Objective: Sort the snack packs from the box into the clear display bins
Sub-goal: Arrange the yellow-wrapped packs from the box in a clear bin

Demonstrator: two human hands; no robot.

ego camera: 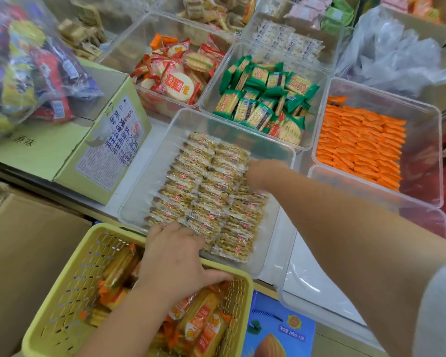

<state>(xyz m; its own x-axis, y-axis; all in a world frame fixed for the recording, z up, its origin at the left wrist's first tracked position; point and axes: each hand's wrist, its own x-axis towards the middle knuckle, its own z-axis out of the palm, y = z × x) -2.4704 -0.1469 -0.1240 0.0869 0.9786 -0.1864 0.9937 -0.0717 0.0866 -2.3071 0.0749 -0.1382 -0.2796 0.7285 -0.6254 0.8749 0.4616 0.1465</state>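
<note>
My left hand (pixel 175 256) rests with fingers spread on the near end of the snack packs (pixel 204 191); my right hand (pixel 262 173), grip too blurred to read, sits at their far right; rows run away from me in the clear bin (pixel 150 161)

Left hand (pixel 175 258) lies spread flat; right hand (pixel 260 173) reaches forward, blurred.

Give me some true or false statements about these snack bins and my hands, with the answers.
The orange packs lie in the right clear bin. True.
The green cracker packs lie in the yellow basket. False: they lie in the middle clear bin.
The right hand reaches in among the golden packs. True.
The left hand holds a green pack. False: it rests spread at the golden packs' near edge, above the basket.
</note>
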